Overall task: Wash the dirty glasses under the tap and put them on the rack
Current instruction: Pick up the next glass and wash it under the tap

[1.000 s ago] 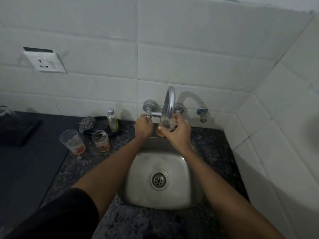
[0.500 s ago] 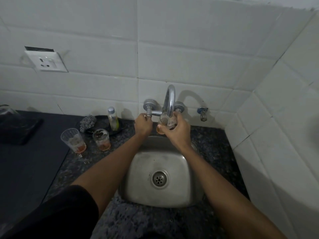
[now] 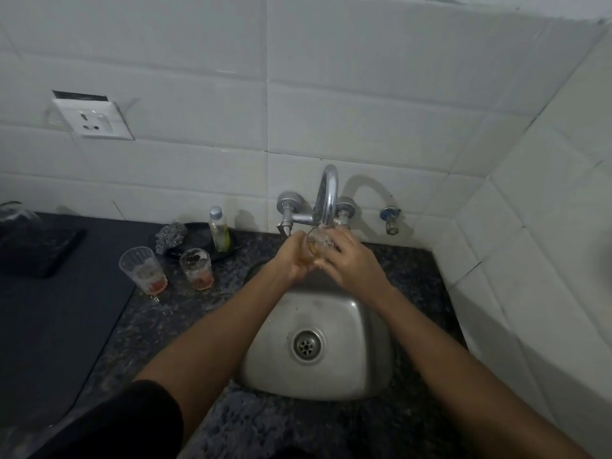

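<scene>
Speckled grey counter (image 3: pixel 155 326) — white tiles (image 3: pixel 364 120) — steel-grey sink (image 3: pixel 351 329).

Home kitchen: steel sink (image 3: pixel 364 376), wall tap (image 3: pixel 326 197), granite counter (image 3: pixel 185 313).

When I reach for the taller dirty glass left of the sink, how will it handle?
The taller glass looks clear and thin-walled, so probably fragile. It narrows toward its base, so a sideways push might tip it. Only a little reddish liquid shows at the bottom, so it is likely light.

You held a glass (image 3: pixel 316 244) under the tap (image 3: pixel 326 197) above the sink (image 3: pixel 347 313), your right hand (image 3: pixel 351 260) wrapped round it, your left hand (image 3: pixel 293 258) touching it. Two dirty glasses (image 3: pixel 143 270) stood on the counter (image 3: pixel 185 313) to the left.
</scene>
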Demonstrator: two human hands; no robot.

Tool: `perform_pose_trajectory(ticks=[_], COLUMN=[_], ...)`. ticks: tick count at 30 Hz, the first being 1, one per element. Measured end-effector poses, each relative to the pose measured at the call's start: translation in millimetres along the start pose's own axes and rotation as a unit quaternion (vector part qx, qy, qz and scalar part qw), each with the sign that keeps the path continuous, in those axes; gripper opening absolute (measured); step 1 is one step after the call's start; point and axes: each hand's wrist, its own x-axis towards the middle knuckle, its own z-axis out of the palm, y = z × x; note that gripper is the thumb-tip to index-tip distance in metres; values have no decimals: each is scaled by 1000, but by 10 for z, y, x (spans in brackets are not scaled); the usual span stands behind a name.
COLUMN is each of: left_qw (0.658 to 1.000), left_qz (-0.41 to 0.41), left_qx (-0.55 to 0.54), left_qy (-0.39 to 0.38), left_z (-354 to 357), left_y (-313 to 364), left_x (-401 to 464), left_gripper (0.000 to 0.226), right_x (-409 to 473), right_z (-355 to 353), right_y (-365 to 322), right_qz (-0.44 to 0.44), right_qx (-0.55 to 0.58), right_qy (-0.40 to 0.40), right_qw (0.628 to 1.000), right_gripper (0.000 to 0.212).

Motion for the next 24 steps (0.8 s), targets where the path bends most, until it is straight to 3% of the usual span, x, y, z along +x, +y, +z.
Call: perform_pose_trajectory(ticks=[2, 6, 8, 11, 13, 16, 18, 21, 24], left_qw=[1000, 996, 997, 997, 996, 994, 995, 996, 996], left_qz=[23, 80, 69, 42, 57, 105, 96, 52, 74], left_qx=[5, -29, -8, 49, 68, 42, 26, 72, 50], left_qy=[-7, -14, -21, -30, -10, 9, -3, -15, 21], left_z=[19, 46, 50, 63, 41, 17, 0, -27, 3], left_y=[-5, 13, 50, 125, 137, 91, 101, 194, 224], left_x=[-1, 56, 71, 12, 17, 65, 53, 21, 59], left_gripper=[48, 37, 37, 45, 41, 39, 44, 44, 36], right_x=[-61, 5, 95, 129, 130, 216, 239, 212, 224], right_z=[1, 52, -13, -105, -68, 108, 137, 76, 119], right_y=[52, 60, 56, 178, 181, -89, -146, 78, -98], right_qz=[-85, 61, 82, -15, 9, 158, 145, 15, 136], right_qx=[-42, 99, 131, 55, 74, 192, 162, 39, 146], right_qy=[-14, -87, -115, -167, -141, -88, -83, -145, -123], right_qw=[995, 989, 981, 984, 987, 964, 973, 989, 972], right_gripper=[26, 33, 36, 40, 37, 35, 34, 42, 29])
